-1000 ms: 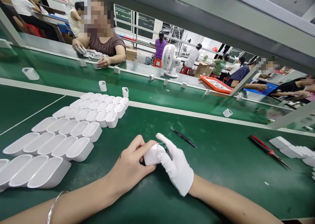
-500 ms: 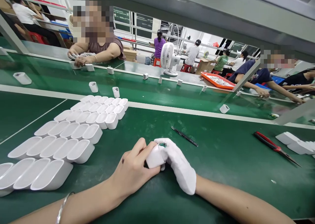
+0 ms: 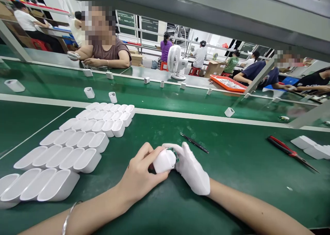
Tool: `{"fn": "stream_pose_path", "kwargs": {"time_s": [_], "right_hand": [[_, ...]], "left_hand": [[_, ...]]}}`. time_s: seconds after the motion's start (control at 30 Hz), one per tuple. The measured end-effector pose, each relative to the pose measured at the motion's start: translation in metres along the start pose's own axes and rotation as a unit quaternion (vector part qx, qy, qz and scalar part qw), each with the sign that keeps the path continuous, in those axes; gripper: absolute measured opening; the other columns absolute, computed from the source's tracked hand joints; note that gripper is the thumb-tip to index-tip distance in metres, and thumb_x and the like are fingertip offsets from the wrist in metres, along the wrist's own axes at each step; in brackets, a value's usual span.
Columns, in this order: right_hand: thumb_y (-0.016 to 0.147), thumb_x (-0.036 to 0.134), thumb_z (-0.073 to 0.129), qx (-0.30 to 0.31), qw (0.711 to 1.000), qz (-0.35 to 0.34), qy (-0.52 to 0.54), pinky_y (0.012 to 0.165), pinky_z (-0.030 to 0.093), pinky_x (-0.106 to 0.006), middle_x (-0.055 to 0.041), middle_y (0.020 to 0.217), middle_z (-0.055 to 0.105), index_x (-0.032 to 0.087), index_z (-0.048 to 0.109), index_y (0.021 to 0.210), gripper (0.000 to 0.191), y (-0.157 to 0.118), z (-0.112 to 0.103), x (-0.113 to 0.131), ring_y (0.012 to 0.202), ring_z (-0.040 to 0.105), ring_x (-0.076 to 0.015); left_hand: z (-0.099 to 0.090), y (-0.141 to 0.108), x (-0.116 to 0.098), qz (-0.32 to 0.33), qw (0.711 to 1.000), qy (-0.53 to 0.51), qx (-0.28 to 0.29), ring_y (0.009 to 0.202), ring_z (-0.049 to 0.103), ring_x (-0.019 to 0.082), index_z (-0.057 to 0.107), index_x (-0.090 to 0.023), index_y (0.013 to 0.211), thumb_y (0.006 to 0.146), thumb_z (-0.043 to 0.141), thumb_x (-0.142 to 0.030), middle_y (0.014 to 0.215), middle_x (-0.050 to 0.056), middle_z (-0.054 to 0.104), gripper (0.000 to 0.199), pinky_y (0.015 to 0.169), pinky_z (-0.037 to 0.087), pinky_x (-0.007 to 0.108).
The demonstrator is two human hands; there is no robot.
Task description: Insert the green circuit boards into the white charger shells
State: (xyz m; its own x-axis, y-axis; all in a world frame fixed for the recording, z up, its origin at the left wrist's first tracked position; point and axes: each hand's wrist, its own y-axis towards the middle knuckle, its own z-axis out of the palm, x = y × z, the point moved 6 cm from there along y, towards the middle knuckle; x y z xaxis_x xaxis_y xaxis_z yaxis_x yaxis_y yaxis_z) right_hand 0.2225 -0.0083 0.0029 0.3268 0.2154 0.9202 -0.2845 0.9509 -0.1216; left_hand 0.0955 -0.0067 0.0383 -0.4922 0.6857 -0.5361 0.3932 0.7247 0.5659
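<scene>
My bare left hand point(image 3: 139, 168) is closed around a white plastic charger housing point(image 3: 164, 160). A green circuit board point(image 3: 174, 153) sticks out at the housing's right end. My right hand point(image 3: 192, 169), in a white glove, curls against the board, its fingers reaching behind it; their tips are partly hidden. To the left, white oval-ended housings point(image 3: 87, 156) stand in slanted rows. Black tweezers point(image 3: 194, 142) lie just beyond my right hand.
Red-and-black pliers point(image 3: 291, 154) and more white housings point(image 3: 316, 149) lie at the right. Small white units point(image 3: 112, 97) sit on the green strip behind the white line. A fan point(image 3: 176, 61), an orange tray point(image 3: 228, 83) and co-workers are across the bench. A metal beam crosses overhead.
My right hand has shifted slightly right and its thumb has lifted; more of the circuit board shows. The units on the far strip have moved left. The co-worker opposite has moved their hands apart.
</scene>
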Motion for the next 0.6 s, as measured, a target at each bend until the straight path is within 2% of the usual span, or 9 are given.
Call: {"fn": "stream_pose_path", "kwargs": {"time_s": [0.1,0.2,0.33,0.43,0.5,0.6], "right_hand": [[0.089,0.063,0.039,0.02,0.993,0.067,0.097,0.083,0.048,-0.037,-0.0066,0.117,0.058,0.026,0.045,0.131,0.056,0.003,0.006,-0.006,0.094,0.06,-0.0183],[0.086,0.066,0.044,0.081,0.986,0.093,0.114,0.08,0.05,-0.039,-0.009,0.11,0.062,0.022,0.048,0.13,0.062,0.002,0.018,-0.013,0.087,0.062,-0.0195],[0.08,0.075,0.041,0.1,0.989,0.08,0.07,0.071,0.053,-0.038,-0.0109,0.089,0.065,0.013,0.059,0.115,0.073,-0.001,0.021,-0.017,0.074,0.064,-0.0208],[0.081,0.075,0.036,0.127,0.985,0.085,0.078,0.068,0.053,-0.036,-0.0099,0.082,0.064,0.011,0.06,0.111,0.075,-0.003,0.022,-0.018,0.07,0.062,-0.0199],[0.085,0.071,0.036,0.131,0.986,0.068,0.075,0.067,0.052,-0.033,-0.0078,0.082,0.062,0.014,0.058,0.114,0.068,-0.004,0.02,-0.018,0.07,0.061,-0.0181],[0.089,0.062,0.042,0.097,0.995,0.015,0.029,0.064,0.05,-0.03,-0.0038,0.084,0.058,0.02,0.054,0.117,0.052,-0.004,0.015,-0.018,0.069,0.057,-0.0149]], "left_hand": [[-0.003,0.002,0.001,0.02,1.0,-0.022,0.0,0.066,0.048,0.01,0.059,-0.023,0.111,0.072,0.069,-0.013,0.08,-0.002,0.043,0.042,0.061,0.044,0.022],[-0.001,0.003,0.0,0.025,0.999,-0.03,0.017,0.072,0.05,0.012,0.059,-0.022,0.112,0.071,0.068,-0.01,0.082,-0.001,0.046,0.044,0.066,0.044,0.025],[0.002,0.002,-0.002,0.015,0.999,-0.035,0.037,0.072,0.05,0.013,0.062,-0.021,0.109,0.07,0.068,-0.009,0.08,-0.002,0.043,0.042,0.067,0.044,0.026],[0.002,0.002,-0.003,0.016,0.998,-0.047,0.035,0.073,0.051,0.012,0.061,-0.02,0.112,0.07,0.067,-0.008,0.082,-0.001,0.042,0.044,0.068,0.044,0.025],[0.002,0.001,-0.002,0.016,0.998,-0.056,0.035,0.074,0.051,0.012,0.06,-0.021,0.113,0.07,0.066,-0.006,0.083,-0.001,0.043,0.046,0.068,0.044,0.024],[0.003,0.0,-0.002,0.018,0.997,-0.064,0.044,0.072,0.05,0.011,0.059,-0.023,0.114,0.07,0.066,-0.004,0.084,-0.002,0.042,0.048,0.067,0.043,0.022]]}}
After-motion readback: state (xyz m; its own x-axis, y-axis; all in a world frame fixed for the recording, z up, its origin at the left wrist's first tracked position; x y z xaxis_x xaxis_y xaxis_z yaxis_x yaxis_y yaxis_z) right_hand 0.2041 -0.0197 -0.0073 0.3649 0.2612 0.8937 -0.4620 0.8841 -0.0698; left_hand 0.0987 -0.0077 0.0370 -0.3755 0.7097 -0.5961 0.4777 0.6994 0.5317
